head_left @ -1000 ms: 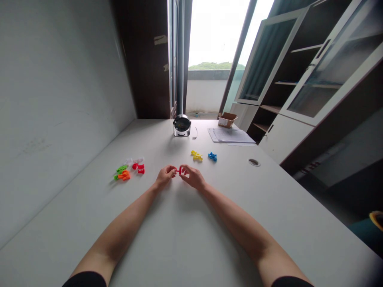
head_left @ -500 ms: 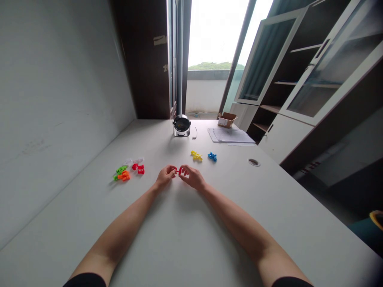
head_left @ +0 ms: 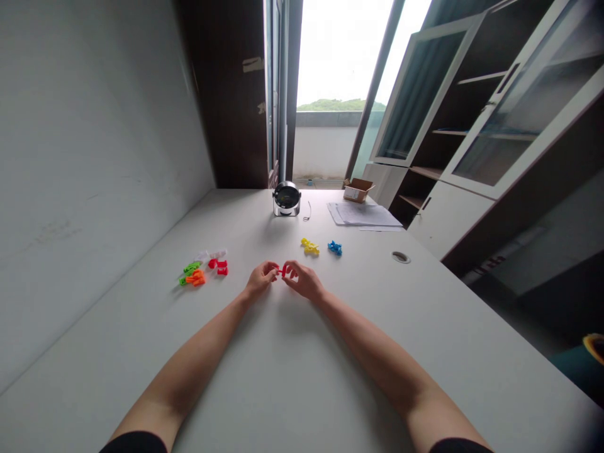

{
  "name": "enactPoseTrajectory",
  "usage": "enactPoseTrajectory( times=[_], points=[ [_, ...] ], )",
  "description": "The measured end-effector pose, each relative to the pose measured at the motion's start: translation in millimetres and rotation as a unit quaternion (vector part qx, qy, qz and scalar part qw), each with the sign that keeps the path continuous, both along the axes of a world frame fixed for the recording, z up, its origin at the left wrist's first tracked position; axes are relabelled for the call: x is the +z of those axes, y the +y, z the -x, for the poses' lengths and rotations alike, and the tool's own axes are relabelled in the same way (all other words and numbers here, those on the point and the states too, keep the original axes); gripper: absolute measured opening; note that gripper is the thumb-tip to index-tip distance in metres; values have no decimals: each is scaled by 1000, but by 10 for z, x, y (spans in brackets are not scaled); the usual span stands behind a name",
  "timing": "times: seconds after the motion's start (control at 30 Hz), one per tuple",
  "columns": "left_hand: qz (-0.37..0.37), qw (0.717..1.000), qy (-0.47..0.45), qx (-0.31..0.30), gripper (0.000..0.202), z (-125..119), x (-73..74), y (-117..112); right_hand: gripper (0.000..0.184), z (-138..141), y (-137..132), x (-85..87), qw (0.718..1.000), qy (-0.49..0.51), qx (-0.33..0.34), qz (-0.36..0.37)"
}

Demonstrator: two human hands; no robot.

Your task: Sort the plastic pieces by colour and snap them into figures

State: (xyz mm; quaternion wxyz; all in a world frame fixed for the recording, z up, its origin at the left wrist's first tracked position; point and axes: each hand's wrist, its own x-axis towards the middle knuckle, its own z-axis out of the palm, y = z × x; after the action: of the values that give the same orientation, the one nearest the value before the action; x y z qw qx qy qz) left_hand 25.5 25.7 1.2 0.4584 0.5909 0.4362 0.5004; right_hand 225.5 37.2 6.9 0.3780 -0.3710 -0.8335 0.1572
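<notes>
Your left hand (head_left: 261,280) and right hand (head_left: 304,281) rest just above the white surface (head_left: 448,302), close together in front of you, with both forearms reaching in from the bottom of the view. Your grip is narrow on both sides: the fingertips of each hand close on a small red plastic piece (head_left: 283,270) from opposite ends, holding it in the short gap between your hands, though the fingers hide most of it. To the left of your hands, a small cluster of plastic pieces lies flat: a green piece (head_left: 191,268), an orange piece (head_left: 198,278), red pieces (head_left: 218,266), and a whitish piece (head_left: 217,253). Ahead of your hands, a yellow plastic piece (head_left: 310,246) sits just beside a blue plastic piece (head_left: 335,248), with a gap between them. Farther on stand a round black-and-silver device (head_left: 286,199) and a thin dark cable (head_left: 307,211). Past these, a stack of papers (head_left: 363,215) lies under a small open cardboard box (head_left: 357,189)'s near edge or just behind it; you cannot tell which from here. A round grommet (head_left: 401,257) is set into the surface on your right, near a glass-fronted cabinet (head_left: 419,94).
</notes>
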Motion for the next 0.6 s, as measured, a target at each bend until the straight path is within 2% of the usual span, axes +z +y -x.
enactPoseTrajectory(
  times=[0.6],
  points=[
    [6, 1000, 4, 10, 31, -24, 68, -40, 30, 3, -21, 40, 1000, -11, -4, 9]
  ],
)
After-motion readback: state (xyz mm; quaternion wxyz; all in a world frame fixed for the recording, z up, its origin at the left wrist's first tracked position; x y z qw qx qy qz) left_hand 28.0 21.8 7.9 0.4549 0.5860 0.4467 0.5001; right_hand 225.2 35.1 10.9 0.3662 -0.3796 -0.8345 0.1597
